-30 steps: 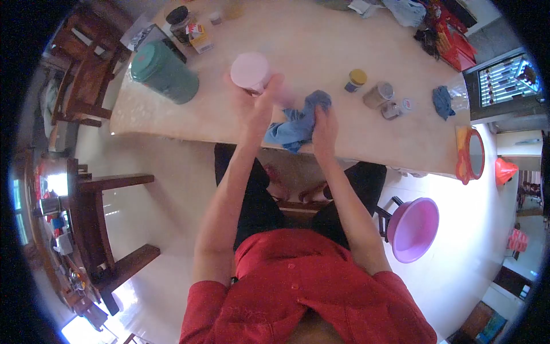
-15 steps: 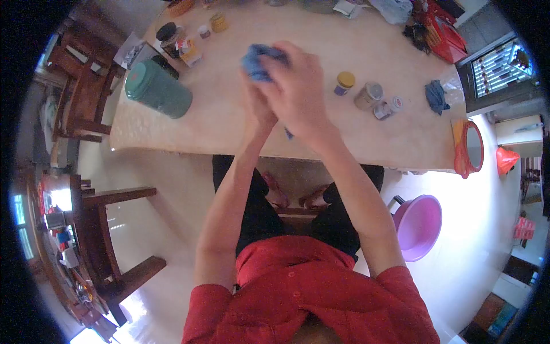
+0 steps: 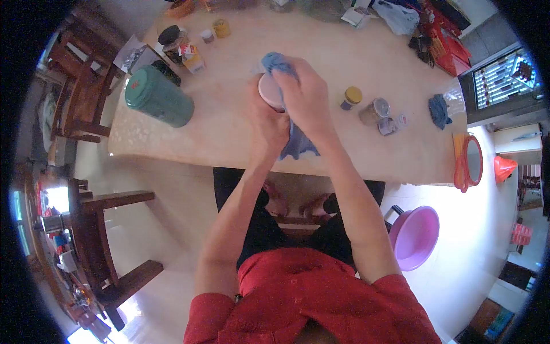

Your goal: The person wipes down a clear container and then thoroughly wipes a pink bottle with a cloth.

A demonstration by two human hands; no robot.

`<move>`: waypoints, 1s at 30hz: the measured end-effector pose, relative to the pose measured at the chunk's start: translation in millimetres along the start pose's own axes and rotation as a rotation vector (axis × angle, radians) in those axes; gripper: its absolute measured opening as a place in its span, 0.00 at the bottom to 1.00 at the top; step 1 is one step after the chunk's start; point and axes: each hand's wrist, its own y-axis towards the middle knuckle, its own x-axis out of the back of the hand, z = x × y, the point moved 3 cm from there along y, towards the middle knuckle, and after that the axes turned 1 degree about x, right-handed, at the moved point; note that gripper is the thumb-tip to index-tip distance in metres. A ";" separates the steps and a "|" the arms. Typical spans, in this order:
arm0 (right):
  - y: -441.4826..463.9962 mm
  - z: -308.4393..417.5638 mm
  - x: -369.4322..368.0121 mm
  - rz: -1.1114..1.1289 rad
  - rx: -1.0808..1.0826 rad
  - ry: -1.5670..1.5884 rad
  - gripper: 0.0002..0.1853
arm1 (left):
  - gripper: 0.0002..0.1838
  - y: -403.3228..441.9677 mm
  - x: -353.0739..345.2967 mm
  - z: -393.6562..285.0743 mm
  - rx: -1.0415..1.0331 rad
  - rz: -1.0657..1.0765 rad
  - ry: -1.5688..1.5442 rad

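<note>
My left hand (image 3: 267,123) is wrapped round a small jar with a pale pink lid (image 3: 270,92), held above the table; most of the jar's body is hidden by my fingers. My right hand (image 3: 306,94) grips a blue cloth (image 3: 278,62) and presses it against the jar's side and lid edge. A loose end of the cloth hangs below my right wrist. To the right of my hands stand a yellow-lidded jar (image 3: 352,96), a clear jar (image 3: 376,110) and a small clear container (image 3: 389,126).
A large green canister (image 3: 157,96) stands on the left of the table (image 3: 229,143). Behind it are a dark-lidded jar (image 3: 172,41) and a small box (image 3: 193,60). At the right lie a crumpled blue cloth (image 3: 439,110) and a red-framed mirror (image 3: 473,160). A pink basin (image 3: 415,238) is on the floor.
My hands have come slightly lower and nearer. The pink lid now shows between them, and the cloth hangs down below my right hand. The view has shifted a little.
</note>
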 end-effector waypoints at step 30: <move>-51.5 -59.6 15.6 -0.135 -0.603 0.813 0.20 | 0.37 2.2 7.0 10.0 0.170 0.128 -0.167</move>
